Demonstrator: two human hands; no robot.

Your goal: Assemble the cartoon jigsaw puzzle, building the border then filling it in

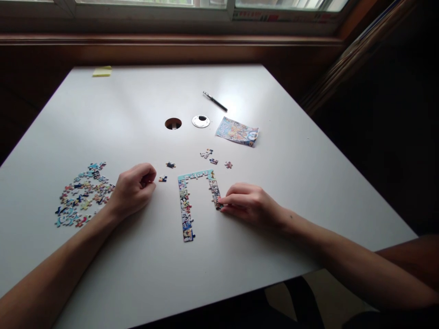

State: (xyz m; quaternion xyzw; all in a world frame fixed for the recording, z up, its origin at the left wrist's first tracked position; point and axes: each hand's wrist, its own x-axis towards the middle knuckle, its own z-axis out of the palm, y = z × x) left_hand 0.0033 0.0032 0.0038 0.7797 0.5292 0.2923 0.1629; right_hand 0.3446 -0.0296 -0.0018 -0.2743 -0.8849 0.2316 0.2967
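Note:
A partly joined jigsaw frame (187,201) lies on the white table (144,105), with a top strip and two side strips. My right hand (248,203) has its fingers pressed together on a piece at the lower end of the right strip (215,192). My left hand (133,188) rests curled on the table left of the frame, fingers closed; what they hold is hidden. A single loose piece (162,179) lies just beyond its fingertips. A pile of several loose pieces (82,194) spreads out to the left of that hand.
A few loose pieces (212,157) lie above the frame. Further back are a printed picture sheet (238,131), a black pen (215,101), a cable hole (173,123) with its round cover (200,121), and a yellow sticky pad (102,71). A window runs along the far wall.

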